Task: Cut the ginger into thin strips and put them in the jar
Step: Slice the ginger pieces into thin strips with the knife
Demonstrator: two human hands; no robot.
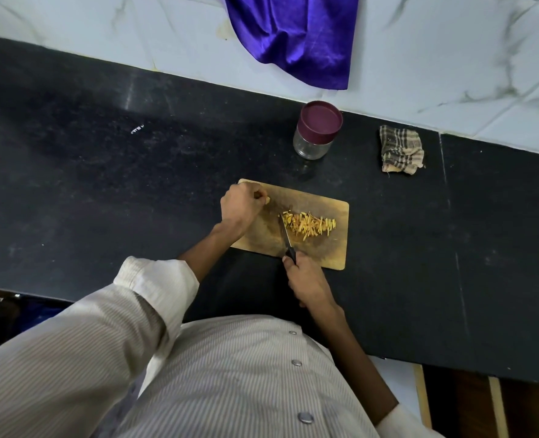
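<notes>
Strips (309, 223) heaped mid-frame on board (331, 251); right hand (307, 281) clamped on knife (286, 237); left hand (241, 207) curled, pinching a ginger stub (267, 200); jar (317, 131) above, lid on; risk: strips scatter unless uncapped first.

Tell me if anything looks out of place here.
The jar has its maroon lid on, though the ginger strips on the cutting board are meant for it. Otherwise nothing looks spilled or damaged.
</notes>
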